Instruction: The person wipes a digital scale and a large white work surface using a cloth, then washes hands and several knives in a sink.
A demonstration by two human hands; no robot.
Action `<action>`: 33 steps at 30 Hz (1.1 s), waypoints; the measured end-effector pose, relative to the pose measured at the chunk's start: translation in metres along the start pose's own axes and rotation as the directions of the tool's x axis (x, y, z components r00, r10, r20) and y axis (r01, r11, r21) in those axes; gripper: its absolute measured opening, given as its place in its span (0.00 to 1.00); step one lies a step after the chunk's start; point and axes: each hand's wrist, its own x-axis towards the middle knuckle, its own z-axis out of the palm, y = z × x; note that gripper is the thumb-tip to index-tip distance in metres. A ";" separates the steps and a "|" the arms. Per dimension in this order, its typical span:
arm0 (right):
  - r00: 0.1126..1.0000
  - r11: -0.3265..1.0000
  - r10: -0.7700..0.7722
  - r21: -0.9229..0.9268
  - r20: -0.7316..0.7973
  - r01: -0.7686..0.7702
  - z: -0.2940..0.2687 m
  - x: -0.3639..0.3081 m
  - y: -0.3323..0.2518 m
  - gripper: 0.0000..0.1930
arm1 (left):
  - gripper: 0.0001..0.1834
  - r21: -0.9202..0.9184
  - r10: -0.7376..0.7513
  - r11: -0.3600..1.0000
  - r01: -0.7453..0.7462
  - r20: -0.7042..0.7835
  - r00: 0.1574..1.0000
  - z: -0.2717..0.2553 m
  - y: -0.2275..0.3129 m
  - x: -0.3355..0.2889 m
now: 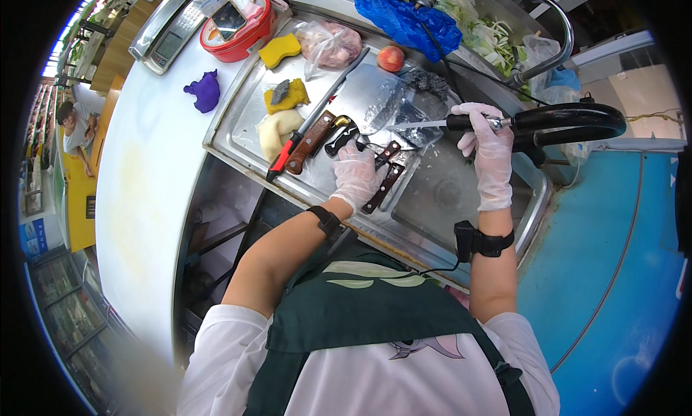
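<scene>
My gloved right hand [489, 153] is closed around a black spray nozzle [461, 122] on a flexible hose. White water streams leftward from it onto the metal blades in the sink tray [249, 180]. My gloved left hand [357, 177] lies low over the tools, fingers stretched toward a black handle [342, 138]. Beside it are two dark riveted knife handles [383, 188] and a brown wooden handle [311, 142]. A long tool with a red-and-black grip [283, 157] lies left of these. Behind the hands rests a broad cleaver blade [369, 95], partly hidden.
Yellow sponges [280, 51], a pale cloth [277, 131], bagged meat [328, 45] and a peach [391, 58] sit around the tray. A red tub [238, 30], a scale [169, 38] and a purple glove [202, 91] are left. A curved faucet [566, 34] rises at right.
</scene>
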 end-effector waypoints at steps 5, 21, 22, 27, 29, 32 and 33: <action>1.000 1.000 0.015 -0.010 -0.002 -0.016 -0.005 -0.001 0.003 0.08 | 0.15 0.001 0.055 0.998 -0.055 0.079 0.995 0.006 -0.027 -0.001; 0.999 0.999 0.037 0.021 0.018 -0.038 -0.009 0.003 0.008 0.08 | 0.16 -0.646 0.059 0.724 0.241 0.406 0.912 -0.034 0.011 -0.022; 0.998 0.999 0.045 0.027 0.040 -0.046 -0.008 0.003 0.008 0.08 | 0.16 -0.645 0.056 0.725 0.240 0.403 0.913 -0.037 0.008 -0.022; 0.996 0.974 0.003 0.225 0.090 -0.023 0.008 0.003 0.007 0.10 | 0.16 -0.769 0.071 0.447 0.458 0.541 0.838 -0.056 -0.019 -0.012; 0.996 0.933 -0.052 0.359 0.079 0.020 0.012 0.010 0.013 0.12 | 0.14 -0.738 0.081 0.436 0.514 0.602 0.795 -0.058 -0.031 -0.011; 0.993 0.905 -0.120 0.409 -0.017 0.116 0.023 0.020 0.012 0.11 | 0.13 -0.802 0.148 0.294 0.520 0.575 0.804 -0.046 -0.047 -0.011; 0.991 0.903 -0.128 0.409 -0.034 0.130 0.022 0.023 0.014 0.11 | 0.13 -0.802 0.146 0.293 0.520 0.575 0.805 -0.043 -0.052 -0.013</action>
